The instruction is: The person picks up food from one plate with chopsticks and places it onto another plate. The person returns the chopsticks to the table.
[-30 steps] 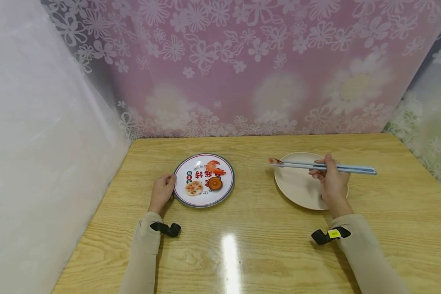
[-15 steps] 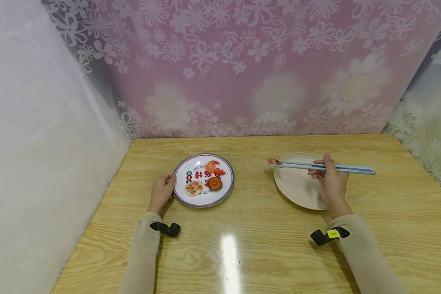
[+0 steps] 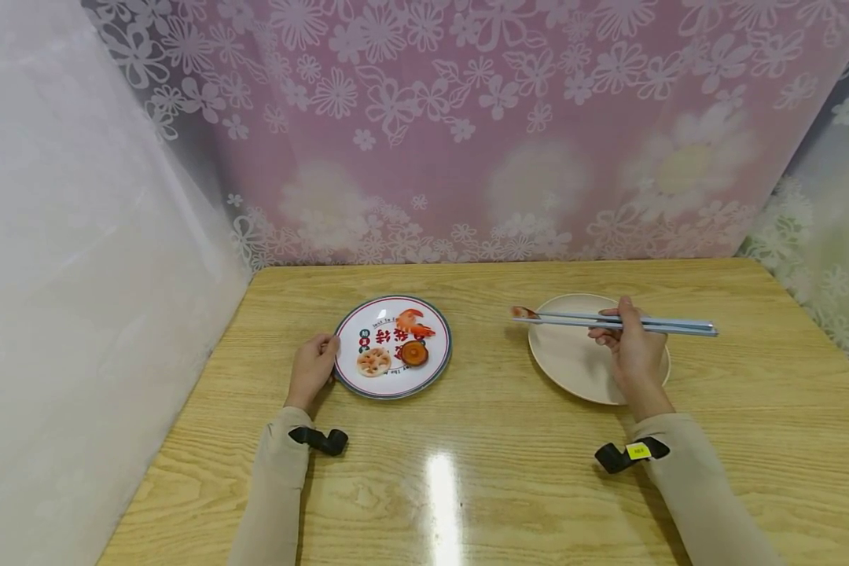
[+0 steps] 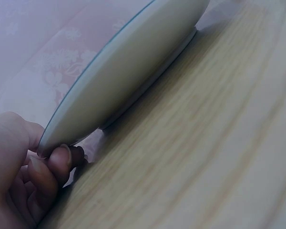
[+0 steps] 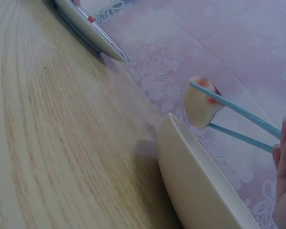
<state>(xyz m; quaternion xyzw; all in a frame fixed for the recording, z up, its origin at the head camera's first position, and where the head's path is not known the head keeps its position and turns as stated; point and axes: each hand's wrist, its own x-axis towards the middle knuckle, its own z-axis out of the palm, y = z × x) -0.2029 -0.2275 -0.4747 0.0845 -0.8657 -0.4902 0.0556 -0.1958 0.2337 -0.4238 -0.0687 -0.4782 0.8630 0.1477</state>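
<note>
My left hand [image 3: 314, 368] pinches the left rim of a white plate [image 3: 389, 311] with a printed pattern; in the left wrist view the thumb lies above the rim and curled fingers beneath. On that plate lie a lotus root slice [image 3: 374, 362], a brown mushroom cap [image 3: 414, 353] and a red shrimp [image 3: 412, 321]. My right hand [image 3: 637, 354] grips a pair of light blue chopsticks [image 3: 679, 325] over a beige plate [image 3: 566, 369]. Between their tips is a small pale food piece with reddish-brown patches [image 5: 198, 105], held in the air just beyond the beige plate's left rim.
Both plates stand on a wooden table [image 3: 481, 440], with a stretch of tabletop between them. A pink flowered curtain [image 3: 424, 157] hangs behind the table's far edge, and a whitish sheet [image 3: 99, 275] hangs along the left side.
My right hand has shifted slightly left, taking the chopsticks and the food piece with it. The left hand and both plates look unmoved.
</note>
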